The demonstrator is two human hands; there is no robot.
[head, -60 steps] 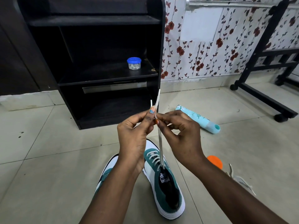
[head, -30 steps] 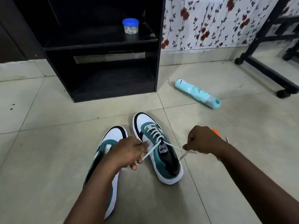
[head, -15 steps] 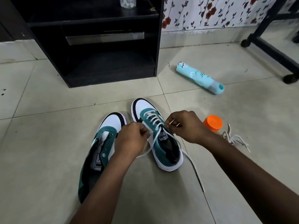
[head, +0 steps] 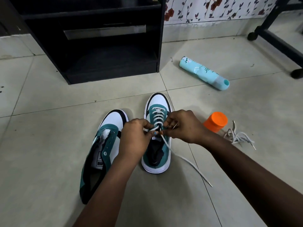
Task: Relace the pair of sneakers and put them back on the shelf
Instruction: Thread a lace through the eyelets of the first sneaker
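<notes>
Two teal, white and black sneakers stand on the tiled floor. The right sneaker (head: 156, 102) carries a white lace (head: 157, 113) threaded through its eyelets. My left hand (head: 136, 136) and my right hand (head: 183, 125) meet over its tongue, each pinching the lace near the top eyelets. One loose lace end (head: 188, 163) trails across the floor to the right. The left sneaker (head: 105, 145) has bare eyelets and lies partly under my left forearm. A second white lace (head: 237, 136) lies bunched on the floor at the right. The black shelf unit (head: 101, 46) stands beyond the shoes.
An orange-lidded jar (head: 216, 121) sits just right of my right hand. A light blue bottle (head: 205, 72) lies on its side further back. A black wheeled frame (head: 278, 41) stands at the far right, before a floral wall (head: 213, 9).
My hands came down from holding the lace ends up high, pulled them apart to the sides, then closed in together over the right sneaker's tongue. The view tilted downward.
</notes>
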